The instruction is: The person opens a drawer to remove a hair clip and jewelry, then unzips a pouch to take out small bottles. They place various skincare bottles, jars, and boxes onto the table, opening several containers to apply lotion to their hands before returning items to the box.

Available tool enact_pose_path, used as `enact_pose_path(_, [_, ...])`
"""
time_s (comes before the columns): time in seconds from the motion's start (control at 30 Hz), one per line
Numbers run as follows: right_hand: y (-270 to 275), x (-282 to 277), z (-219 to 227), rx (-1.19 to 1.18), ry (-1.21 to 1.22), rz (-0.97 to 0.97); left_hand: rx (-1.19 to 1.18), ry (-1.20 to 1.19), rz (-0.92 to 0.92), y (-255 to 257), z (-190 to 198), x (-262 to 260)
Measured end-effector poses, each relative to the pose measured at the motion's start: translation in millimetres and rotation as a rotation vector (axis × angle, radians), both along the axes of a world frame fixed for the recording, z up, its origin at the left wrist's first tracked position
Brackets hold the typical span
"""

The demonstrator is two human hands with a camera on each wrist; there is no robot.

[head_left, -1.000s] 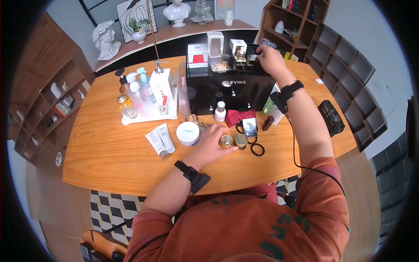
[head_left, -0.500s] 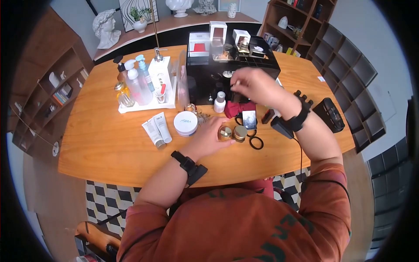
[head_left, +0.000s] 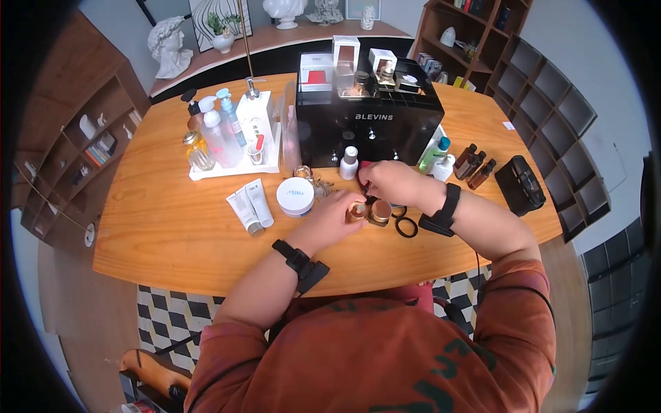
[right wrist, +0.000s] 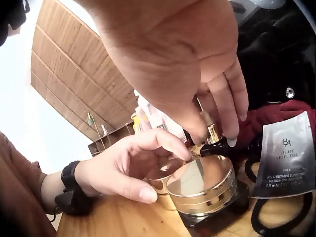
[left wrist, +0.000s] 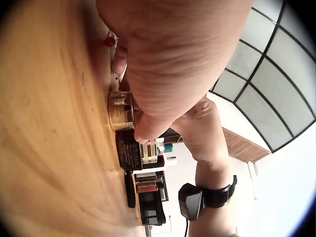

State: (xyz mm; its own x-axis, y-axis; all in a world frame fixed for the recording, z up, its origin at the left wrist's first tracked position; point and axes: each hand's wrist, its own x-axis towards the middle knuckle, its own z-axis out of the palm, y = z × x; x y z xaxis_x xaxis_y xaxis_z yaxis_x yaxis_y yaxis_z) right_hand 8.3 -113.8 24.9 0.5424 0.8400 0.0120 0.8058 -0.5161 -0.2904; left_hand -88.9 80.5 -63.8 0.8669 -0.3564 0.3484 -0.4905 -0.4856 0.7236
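Lower than before, the right hand has come down in front of the black case, pinching a small gold-banded item. The left hand's fingers curl round a glass jar on the table, beside a gold-lidded jar.

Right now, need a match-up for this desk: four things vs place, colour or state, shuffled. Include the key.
Things
1. BLEVINS case
2. left hand
3. sachet
4. squeeze tubes

Places, colours, states
A. partly over black hair ties
B. left of the white jar in the head view
C. glossy black
D. fingers curled around a gold-topped jar

Pairs: 1-C, 2-D, 3-A, 4-B
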Motion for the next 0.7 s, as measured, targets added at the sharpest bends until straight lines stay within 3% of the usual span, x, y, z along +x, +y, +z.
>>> enact_pose_path(0.13, [1,-3,15,-0.057,-0.015,-0.032,-0.023,-0.022,-0.001,0,1,-1])
enact_pose_path(0.2, [1,-4,40,0.055,-0.212,0.017,-0.031,-0.012,0.002,-1,2,-1])
enact_pose_path(0.33, [-2,16,103,0.294,-0.38,-0.155,-0.064,0.032,0.002,-1,2,-1])
enact_pose_path(0.37, [-9,37,110,0.34,-0.324,-0.218,-0.063,0.028,0.004,-1,3,-2])
enact_pose_path(0.43, [-16,64,130,0.437,-0.436,-0.322,-0.036,0.022,0.007,-1,5,-3])
enact_pose_path(0.6, [-47,164,125,0.238,-0.414,-0.404,-0.031,0.02,0.01,0,4,-3])
enact_pose_path(0.7, [-40,171,122,0.043,-0.376,-0.473,-0.017,0.013,0.015,0,8,-5])
